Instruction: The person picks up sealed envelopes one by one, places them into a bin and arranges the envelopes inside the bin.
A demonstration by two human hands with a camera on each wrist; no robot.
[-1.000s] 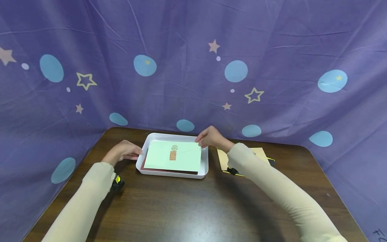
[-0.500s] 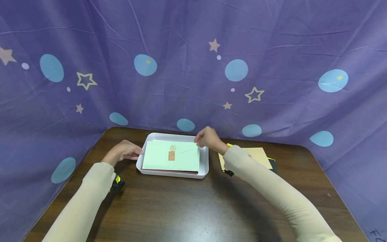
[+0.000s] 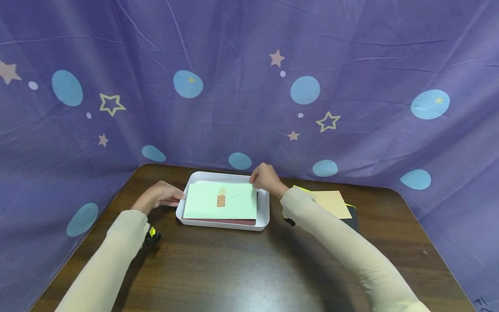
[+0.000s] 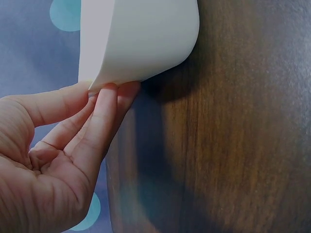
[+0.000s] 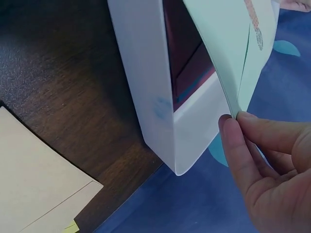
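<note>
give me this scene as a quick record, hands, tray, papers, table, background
left hand: pinches the left edge of the white tray
right hand: pinches the far right corner of the green card
tray contents: green card over a dark red sheet
card print: small patterned patch with a round mark above it
right of tray: tan paper, with black and yellow edges showing beneath
table: brown wood grain
background: purple curtain with stars and blue ovals
</note>
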